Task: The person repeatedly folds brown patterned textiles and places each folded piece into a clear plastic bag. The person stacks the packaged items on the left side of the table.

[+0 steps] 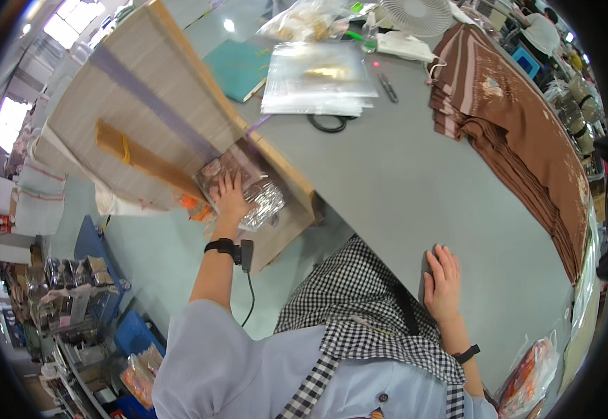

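My left hand [230, 201] lies with fingers spread on a clear plastic-wrapped packet of brown patterned cloth [265, 195]. That packet rests on the wood-edged beige surface beside the table, near its corner. My right hand [443, 279] rests on the edge of the grey table [387, 181], fingers extended and thumb apart, with nothing seen in it. A long stack of folded brown cloth [510, 126] lies on the table's right side. Toward the far side is a pile of clear plastic bags [318, 80].
Black scissor handles [328, 124] poke out beneath the bags. Thread snips [387, 87], a teal folder [237, 68] and a white fan [419, 14] are on the table. A wooden bar [133, 153] crosses the beige surface. A bagged orange item [531, 373] sits near right.
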